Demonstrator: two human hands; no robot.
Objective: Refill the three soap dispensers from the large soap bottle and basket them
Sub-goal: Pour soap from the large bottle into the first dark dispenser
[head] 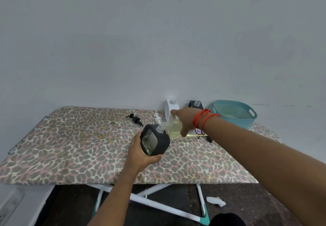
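My left hand [139,152] grips a black square soap dispenser [155,140], tilted, its clear neck open at the top. My right hand [183,119] holds the large clear soap bottle [173,127] of yellowish liquid on its side, its mouth against the dispenser's neck. A white dispenser [172,107] and a second black dispenser [195,104] stand uncapped at the back by the wall. A black pump head [135,119] and a white pump head [157,118] lie on the board. The teal basket [234,113] sits at the back right.
Everything rests on an ironing board with a leopard-print cover [88,146], set against a grey wall. A white label card [196,131] lies under my right wrist. On the dark floor below lies a small white object [216,200], beside the board's white legs [158,202].
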